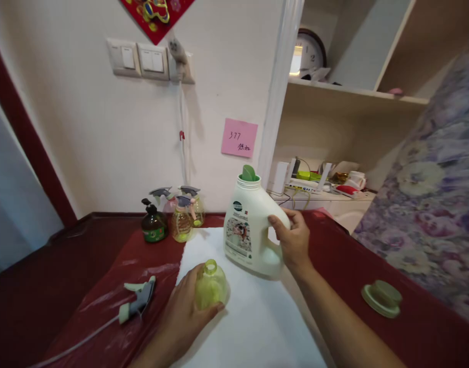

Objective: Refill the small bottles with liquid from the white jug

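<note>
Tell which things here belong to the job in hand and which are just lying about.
Likely in the job:
yellow bottle in the left hand
jug in the right hand
loose spray head
green cap

Probably lying about:
three spray bottles
dark pump bottle
clock

open yellow-green bottle (211,289), uncapped jug (253,232)

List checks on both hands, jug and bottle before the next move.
1. Right hand gripping the jug by its handle: ok.
2. Jug uncapped: ok, green spout shows in its mouth.
3. Left hand around the bottle: ok.
4. Bottle mouth open: ok, spray head lies off to the left.
5. Green cap clear of both hands: ok, on the table at right.
6. Jug's fill level: cannot tell, walls look opaque.
</note>
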`<act>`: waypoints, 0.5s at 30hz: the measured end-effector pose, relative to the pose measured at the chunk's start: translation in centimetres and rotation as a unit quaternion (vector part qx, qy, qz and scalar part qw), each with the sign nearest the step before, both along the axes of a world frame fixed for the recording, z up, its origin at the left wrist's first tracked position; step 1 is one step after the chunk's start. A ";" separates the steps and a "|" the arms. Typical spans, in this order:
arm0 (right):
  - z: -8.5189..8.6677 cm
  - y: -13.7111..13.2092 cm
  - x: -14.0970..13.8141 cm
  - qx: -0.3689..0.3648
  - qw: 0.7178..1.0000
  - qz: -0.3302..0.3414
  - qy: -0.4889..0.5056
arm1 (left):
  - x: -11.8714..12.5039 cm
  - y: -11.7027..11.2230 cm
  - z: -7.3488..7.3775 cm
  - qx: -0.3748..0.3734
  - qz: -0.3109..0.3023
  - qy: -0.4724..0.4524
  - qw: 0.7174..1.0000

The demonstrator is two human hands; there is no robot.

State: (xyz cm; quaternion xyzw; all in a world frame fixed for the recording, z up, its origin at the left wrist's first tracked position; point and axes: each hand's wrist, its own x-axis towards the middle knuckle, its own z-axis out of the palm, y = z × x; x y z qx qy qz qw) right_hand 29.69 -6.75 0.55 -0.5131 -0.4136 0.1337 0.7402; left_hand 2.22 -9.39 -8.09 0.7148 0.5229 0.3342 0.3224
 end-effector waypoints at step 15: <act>-1.9 -1.1 -1.4 -0.024 0.994 -0.055 -0.087 | 0.0 0.9 -0.4 0.018 0.005 0.009 1.000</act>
